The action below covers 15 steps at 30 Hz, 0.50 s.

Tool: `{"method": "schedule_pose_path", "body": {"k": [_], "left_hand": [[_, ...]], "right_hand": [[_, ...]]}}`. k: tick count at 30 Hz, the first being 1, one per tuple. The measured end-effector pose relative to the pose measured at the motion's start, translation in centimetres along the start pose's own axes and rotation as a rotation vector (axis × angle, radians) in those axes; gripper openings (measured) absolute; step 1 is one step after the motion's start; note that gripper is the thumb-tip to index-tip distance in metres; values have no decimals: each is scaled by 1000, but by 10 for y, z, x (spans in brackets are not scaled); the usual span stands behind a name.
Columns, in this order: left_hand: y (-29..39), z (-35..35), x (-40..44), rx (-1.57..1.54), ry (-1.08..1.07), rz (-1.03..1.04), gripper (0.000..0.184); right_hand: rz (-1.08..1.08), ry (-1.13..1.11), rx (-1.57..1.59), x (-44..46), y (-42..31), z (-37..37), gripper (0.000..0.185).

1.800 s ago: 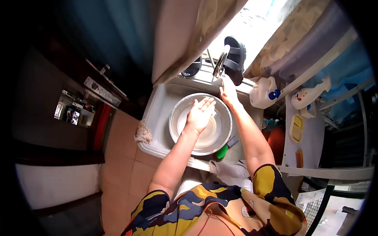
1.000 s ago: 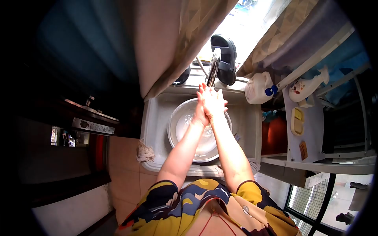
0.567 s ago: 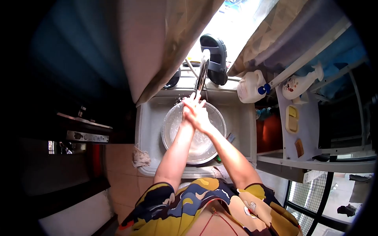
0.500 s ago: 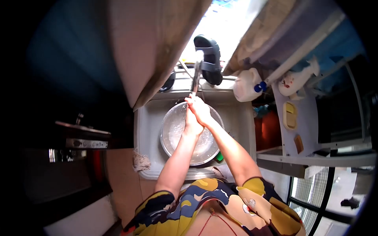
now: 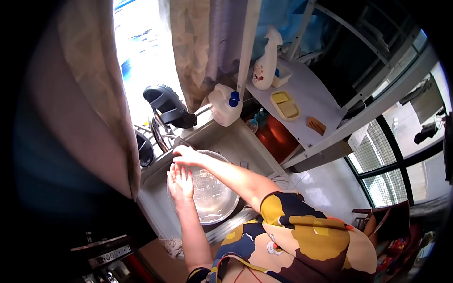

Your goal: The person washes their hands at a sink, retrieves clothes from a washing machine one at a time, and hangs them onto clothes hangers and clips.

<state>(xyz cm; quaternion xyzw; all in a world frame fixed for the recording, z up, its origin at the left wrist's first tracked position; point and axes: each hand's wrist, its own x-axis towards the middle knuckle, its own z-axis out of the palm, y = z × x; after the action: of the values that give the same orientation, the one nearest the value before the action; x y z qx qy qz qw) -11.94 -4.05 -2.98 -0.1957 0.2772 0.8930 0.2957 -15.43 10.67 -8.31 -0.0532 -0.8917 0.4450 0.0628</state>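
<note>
A round metal basin [image 5: 230, 207] holding clear water sits in the grey sink [image 5: 153, 198]. My left hand [image 5: 181, 185] is over the basin's left rim, palm up, with its fingers spread and nothing in it. Just above it is my right hand [image 5: 189, 156], its fingers loosely bent and apart, close to the fingertips of my left hand. Nothing shows in my right hand. The metal tap [image 5: 160, 134] stands just beyond both hands at the back of the sink; its spout end is partly hidden.
Black sandals [image 5: 171, 107] rest by the bright window behind the tap. A white jug with a blue cap [image 5: 224, 107] stands at the sink's back corner. The right-hand shelf [image 5: 306, 96] bears a white spray bottle [image 5: 265, 66], a yellow soap dish [image 5: 285, 105] and a comb [image 5: 315, 125]. A cloth [image 5: 172, 245] hangs at the front left.
My view has turned to the right. The hands, clasped together under the tap before, have come apart, the left now palm up and the right above it.
</note>
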Motion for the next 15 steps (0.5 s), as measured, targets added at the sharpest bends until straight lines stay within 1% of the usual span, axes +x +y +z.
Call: {"method": "schedule_pose_path", "body": {"k": [1, 2, 3, 5, 6, 9, 10, 13, 14, 15], "left_hand": [[-2, -4, 8, -94, 38, 2, 41], [-4, -3, 8, -109, 126, 23, 41], [-8, -20, 19, -191, -118, -14, 43], [-22, 8, -8, -243, 41, -53, 44], [-35, -11, -1, -322, -192, -44, 40], [-65, -5, -16, 197, -246, 234, 27], [-67, 0, -24, 269, -379, 248, 27], [-90, 23, -58, 679, -240, 565, 34], [-90, 30, -75, 922, -270, 645, 42], [-91, 28, -84, 1089, -305, 779, 44]], "right_hand": [[45, -64, 276, -14, -10, -3, 53], [134, -110, 608, -28, -17, 4, 54], [252, -194, 890, -49, -36, -4, 58], [314, -100, 1283, -63, -28, 18, 57], [345, -66, 1438, -75, -25, 17, 57], [417, 12, 1677, -100, -29, 8, 56], [432, 28, 1718, -109, -32, 5, 56], [443, 59, 1786, -131, -46, -4, 55], [438, 59, 1800, -139, -53, -7, 55], [432, 59, 1816, -147, -59, -11, 55]]}}
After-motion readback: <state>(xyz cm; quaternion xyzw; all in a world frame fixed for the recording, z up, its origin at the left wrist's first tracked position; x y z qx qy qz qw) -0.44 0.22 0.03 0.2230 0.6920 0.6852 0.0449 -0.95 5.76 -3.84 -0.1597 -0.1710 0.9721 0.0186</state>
